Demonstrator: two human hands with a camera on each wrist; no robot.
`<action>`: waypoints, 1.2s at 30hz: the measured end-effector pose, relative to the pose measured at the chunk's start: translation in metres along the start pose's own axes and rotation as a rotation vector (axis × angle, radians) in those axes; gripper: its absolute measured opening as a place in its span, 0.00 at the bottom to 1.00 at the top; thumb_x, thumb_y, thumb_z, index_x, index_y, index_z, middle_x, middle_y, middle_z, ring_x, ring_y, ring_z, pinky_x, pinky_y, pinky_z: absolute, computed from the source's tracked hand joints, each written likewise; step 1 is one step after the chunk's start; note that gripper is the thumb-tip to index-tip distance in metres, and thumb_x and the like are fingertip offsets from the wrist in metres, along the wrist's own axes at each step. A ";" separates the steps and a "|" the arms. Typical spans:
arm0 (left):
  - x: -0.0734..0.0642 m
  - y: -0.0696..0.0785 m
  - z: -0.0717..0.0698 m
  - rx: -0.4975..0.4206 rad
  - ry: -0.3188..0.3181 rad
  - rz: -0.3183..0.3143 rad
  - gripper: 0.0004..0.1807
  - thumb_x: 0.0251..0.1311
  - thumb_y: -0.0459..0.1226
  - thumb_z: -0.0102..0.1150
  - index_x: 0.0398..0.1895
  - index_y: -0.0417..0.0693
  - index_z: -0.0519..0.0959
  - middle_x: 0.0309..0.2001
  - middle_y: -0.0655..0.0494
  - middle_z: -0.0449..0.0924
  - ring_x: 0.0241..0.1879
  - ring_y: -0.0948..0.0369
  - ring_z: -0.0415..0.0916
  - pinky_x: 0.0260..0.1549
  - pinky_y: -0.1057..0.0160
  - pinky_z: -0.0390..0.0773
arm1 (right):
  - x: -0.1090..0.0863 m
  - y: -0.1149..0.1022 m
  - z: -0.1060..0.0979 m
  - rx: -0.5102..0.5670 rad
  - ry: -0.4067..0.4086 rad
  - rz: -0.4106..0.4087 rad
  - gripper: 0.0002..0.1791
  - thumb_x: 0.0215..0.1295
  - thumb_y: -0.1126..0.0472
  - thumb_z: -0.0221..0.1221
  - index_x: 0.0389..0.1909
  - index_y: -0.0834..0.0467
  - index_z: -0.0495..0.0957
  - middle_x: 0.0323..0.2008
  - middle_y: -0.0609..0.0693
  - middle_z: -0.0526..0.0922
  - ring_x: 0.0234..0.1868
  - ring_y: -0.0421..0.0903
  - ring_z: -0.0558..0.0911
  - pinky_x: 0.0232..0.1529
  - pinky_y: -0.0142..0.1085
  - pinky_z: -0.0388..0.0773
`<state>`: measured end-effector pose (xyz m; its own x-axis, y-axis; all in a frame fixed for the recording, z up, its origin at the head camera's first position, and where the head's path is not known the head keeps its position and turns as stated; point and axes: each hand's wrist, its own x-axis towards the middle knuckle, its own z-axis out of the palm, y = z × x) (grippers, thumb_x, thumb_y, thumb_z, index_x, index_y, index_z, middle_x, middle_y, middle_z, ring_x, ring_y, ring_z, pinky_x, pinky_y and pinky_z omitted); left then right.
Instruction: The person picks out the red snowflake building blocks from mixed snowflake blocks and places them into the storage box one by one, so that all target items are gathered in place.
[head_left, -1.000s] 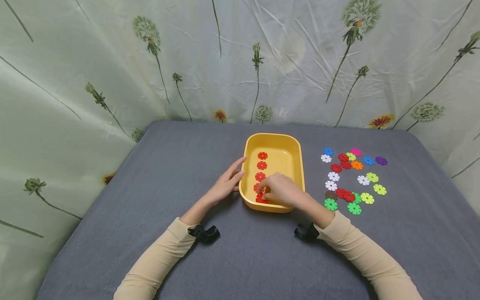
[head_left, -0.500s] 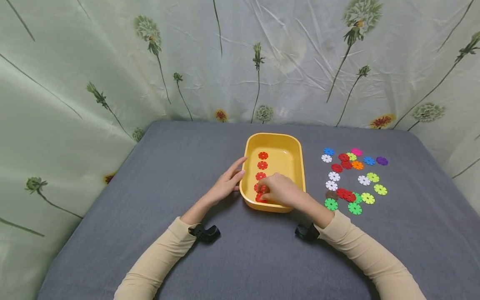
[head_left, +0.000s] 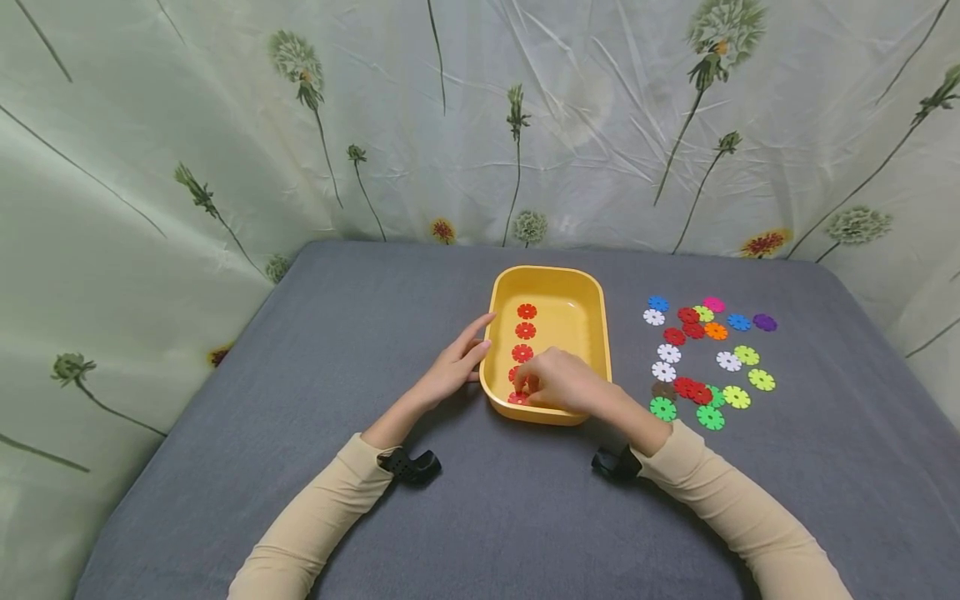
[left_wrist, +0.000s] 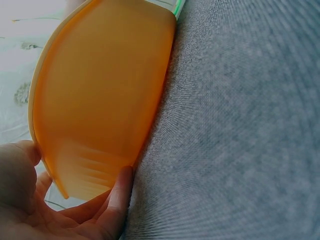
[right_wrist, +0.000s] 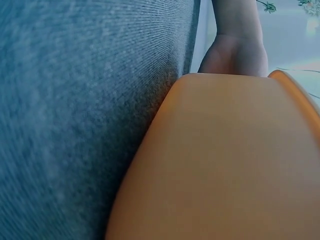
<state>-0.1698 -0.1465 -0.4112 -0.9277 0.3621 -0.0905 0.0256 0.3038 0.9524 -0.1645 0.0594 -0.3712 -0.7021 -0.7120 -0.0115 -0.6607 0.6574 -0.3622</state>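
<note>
A yellow plastic bin [head_left: 603,333] sits mid-table. Red notched snowflake discs [head_left: 522,353] form a column along its left side. My left hand [head_left: 448,371] holds the bin's left side, fingers against the outer wall [left_wrist: 105,90] and a digit at the rim in the left wrist view. My right hand [head_left: 562,379] reaches over the near right corner into the bin, thumb and fingertips pinching at the nearest red disc [head_left: 517,398]. The fingers partly cover that disc and the one behind it. In the right wrist view the bin's outer wall [right_wrist: 215,160] hides the right fingers.
Right of the bin lie scattered snowflake discs: blue [head_left: 738,322], white [head_left: 669,353], red [head_left: 693,331], orange [head_left: 716,331], purple [head_left: 765,322], yellow-green [head_left: 737,397] and green [head_left: 710,417], some overlapping. Grey cloth [head_left: 375,333] covers the table. A dandelion-print curtain [head_left: 450,125] hangs behind.
The nearest red disc has shifted slightly toward the near wall of the bin under my right fingertips. My left hand stays at the bin's left side.
</note>
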 end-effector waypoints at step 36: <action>-0.013 0.027 -0.002 0.002 -0.035 -0.027 0.29 0.73 0.42 0.37 0.74 0.60 0.47 0.66 0.36 0.63 0.60 0.45 0.71 0.50 0.55 0.80 | -0.008 0.001 -0.013 0.050 0.088 -0.003 0.08 0.51 0.61 0.68 0.34 0.57 0.85 0.29 0.46 0.86 0.28 0.40 0.77 0.34 0.30 0.73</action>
<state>-0.1574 -0.1449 -0.3835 -0.9145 0.3844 -0.1264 0.0016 0.3159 0.9488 -0.1630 0.0685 -0.3592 -0.7221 -0.6881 0.0710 -0.6504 0.6404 -0.4084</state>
